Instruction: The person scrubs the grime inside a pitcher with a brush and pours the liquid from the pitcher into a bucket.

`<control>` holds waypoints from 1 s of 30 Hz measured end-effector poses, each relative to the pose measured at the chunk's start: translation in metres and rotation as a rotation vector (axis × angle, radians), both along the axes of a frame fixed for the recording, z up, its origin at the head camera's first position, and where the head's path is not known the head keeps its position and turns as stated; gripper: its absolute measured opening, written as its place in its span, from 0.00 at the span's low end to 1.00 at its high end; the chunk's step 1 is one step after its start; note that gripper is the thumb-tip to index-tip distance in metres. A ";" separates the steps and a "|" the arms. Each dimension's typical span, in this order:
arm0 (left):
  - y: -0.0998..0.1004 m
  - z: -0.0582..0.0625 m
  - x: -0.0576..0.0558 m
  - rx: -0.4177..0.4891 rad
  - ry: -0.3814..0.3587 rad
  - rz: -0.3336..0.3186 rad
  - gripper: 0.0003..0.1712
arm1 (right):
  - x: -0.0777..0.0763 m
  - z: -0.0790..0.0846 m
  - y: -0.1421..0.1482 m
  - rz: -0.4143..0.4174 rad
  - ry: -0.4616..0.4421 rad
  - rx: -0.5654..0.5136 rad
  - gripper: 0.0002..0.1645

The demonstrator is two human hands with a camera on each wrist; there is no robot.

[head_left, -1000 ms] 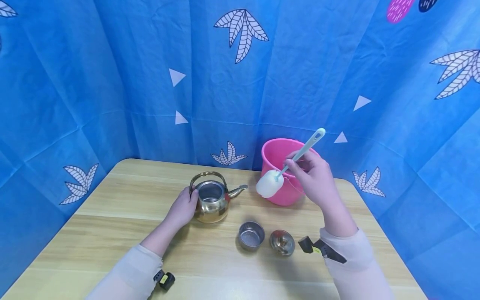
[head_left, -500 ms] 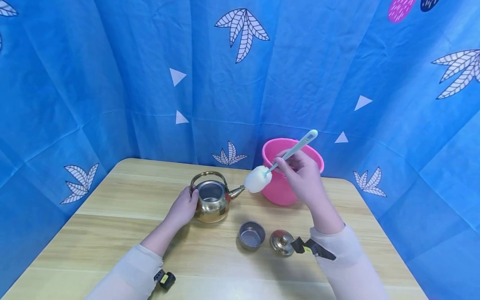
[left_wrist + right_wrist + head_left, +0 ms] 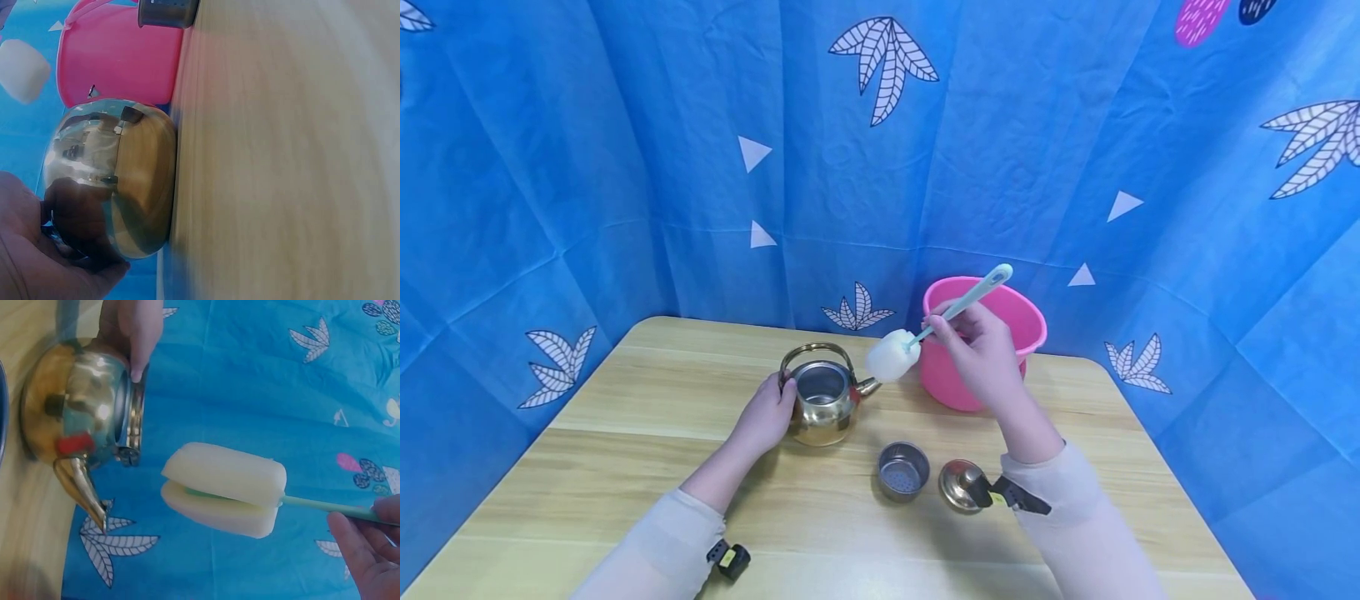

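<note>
A gold metal teapot (image 3: 824, 421) stands lidless on the table, its spout toward the right. My left hand (image 3: 766, 414) grips its left side by the base of the raised handle; in the left wrist view the fingers lie partly behind the shiny body. My right hand (image 3: 981, 346) pinches the pale green handle of a sponge bottle brush (image 3: 892, 357). The white sponge head hangs in the air just right of the teapot, overlapping the spout tip in the head view. The right wrist view shows the sponge (image 3: 225, 481) apart from the teapot opening.
A pink bucket (image 3: 951, 379) stands behind my right hand. A perforated metal strainer cup (image 3: 902, 473) and the gold lid (image 3: 957, 483) sit on the wooden table (image 3: 647, 375) nearer me. Blue patterned cloth (image 3: 850, 167) encloses the back and sides.
My right hand has moved left with the bottle brush, bringing the sponge from in front of the bucket to beside the teapot's spout. The left hand and teapot have stayed put.
</note>
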State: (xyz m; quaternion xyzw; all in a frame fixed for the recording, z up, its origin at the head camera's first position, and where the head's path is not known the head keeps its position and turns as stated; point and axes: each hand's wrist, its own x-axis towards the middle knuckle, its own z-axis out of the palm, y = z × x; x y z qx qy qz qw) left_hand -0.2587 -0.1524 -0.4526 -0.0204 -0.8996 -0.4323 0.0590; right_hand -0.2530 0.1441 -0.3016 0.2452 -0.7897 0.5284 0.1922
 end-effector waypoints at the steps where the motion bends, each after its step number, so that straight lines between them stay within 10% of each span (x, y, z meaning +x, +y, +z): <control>1: 0.000 0.000 0.000 0.000 -0.002 -0.001 0.30 | -0.001 -0.001 -0.002 0.005 0.003 -0.003 0.09; 30: 0.001 0.001 0.001 -0.010 -0.030 -0.006 0.33 | -0.014 -0.031 -0.038 0.124 -0.050 -0.084 0.08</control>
